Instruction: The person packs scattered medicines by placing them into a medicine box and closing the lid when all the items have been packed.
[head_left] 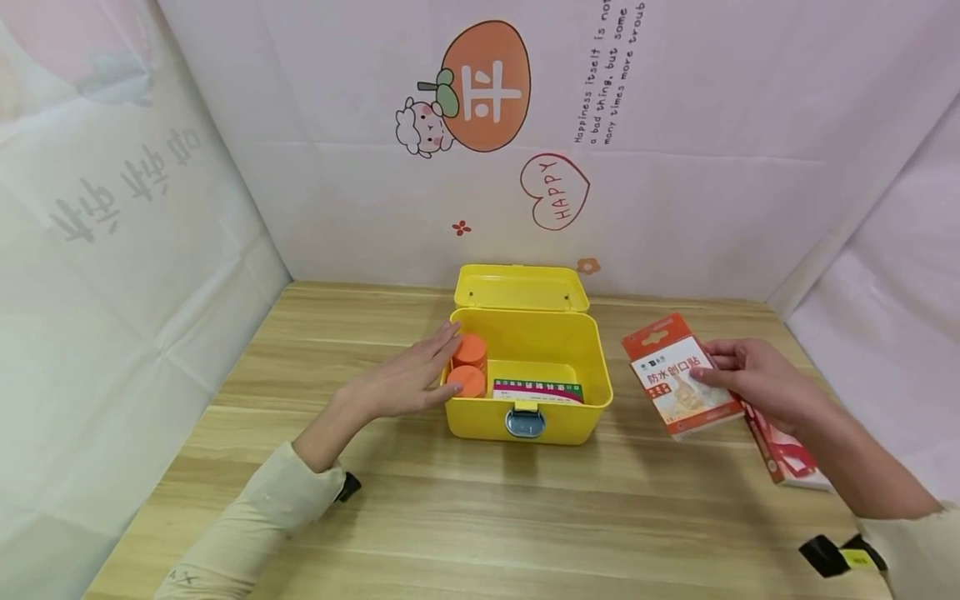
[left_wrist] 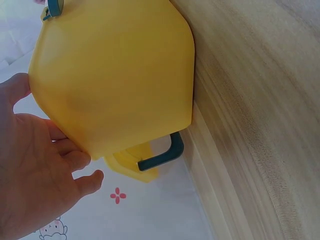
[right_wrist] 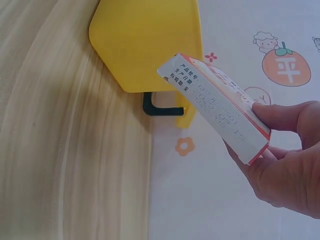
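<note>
A yellow lidded case (head_left: pixel 480 425) stands on the table with its lid (head_left: pixel 521 287) raised at the back. Inside, two orange round-topped containers (head_left: pixel 469 382) sit at the left, and a green, white and magenta medicine box (head_left: pixel 538 390) lies along the front. My left hand (head_left: pixel 401 379) rests at the case's left rim, fingers extended; the left wrist view has the fingertips (left_wrist: pixel 77 160) right at that edge. Off to the case's right, my right hand (head_left: pixel 765 383) pinches an orange-and-white box of adhesive bandages (head_left: pixel 686 387) between thumb and fingers, tilted above the table.
Another red-and-white box (head_left: pixel 791 458) lies on the wooden table (head_left: pixel 525 517), partly hidden beneath the right hand and forearm. Printed white cloth (head_left: pixel 337 192) hangs behind and on both sides. The case's dark green handle (right_wrist: pixel 150 107) sticks out at its back.
</note>
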